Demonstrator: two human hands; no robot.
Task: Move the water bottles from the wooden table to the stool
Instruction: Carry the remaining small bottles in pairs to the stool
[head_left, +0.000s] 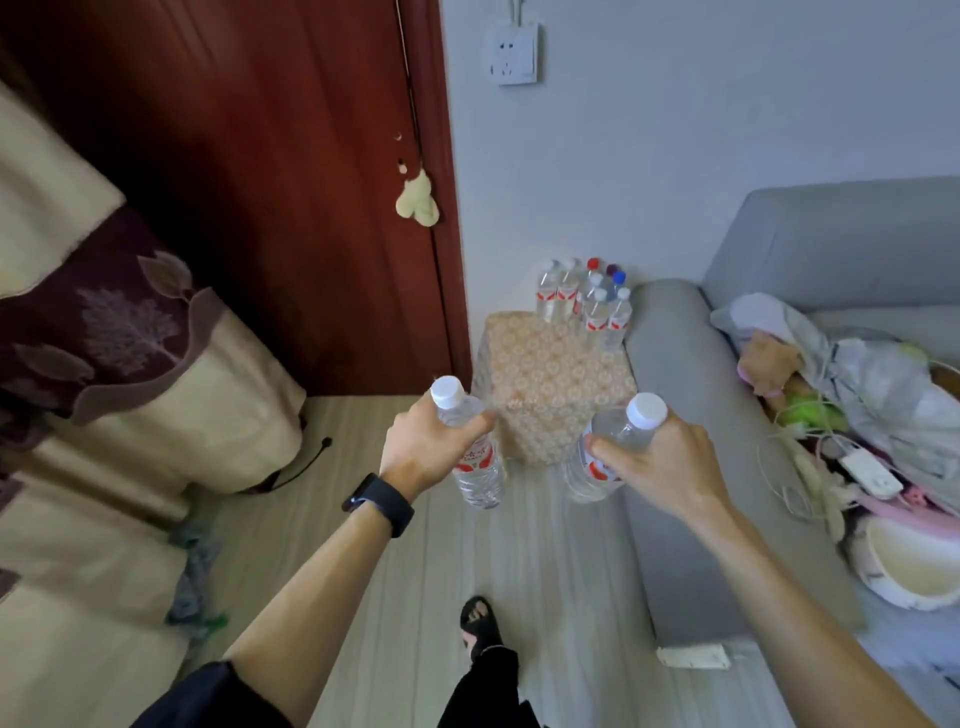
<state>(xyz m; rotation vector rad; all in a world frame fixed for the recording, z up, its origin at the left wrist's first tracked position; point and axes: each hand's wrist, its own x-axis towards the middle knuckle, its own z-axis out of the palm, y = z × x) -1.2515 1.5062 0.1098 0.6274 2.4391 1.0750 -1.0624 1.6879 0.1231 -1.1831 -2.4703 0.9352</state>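
My left hand (427, 446) grips a clear water bottle (478, 467) with a white cap and red label, held upright above the floor. My right hand (658, 457) grips a second like bottle (597, 467), tilted a little. Ahead stands the stool (550, 384), a box shape under a cream patterned cover. Several water bottles (587, 301) with white, red and blue caps stand together on its far right corner. Both hands hover just short of the stool's near edge. The wooden table is out of view.
A grey sofa (670, 415) piled with clothes, a cable and a charger runs along the right. A dark red door (260, 182) is behind the stool at left. A bed with cream and maroon bedding (104, 364) fills the left. My sandalled foot (480, 623) is on the pale floor.
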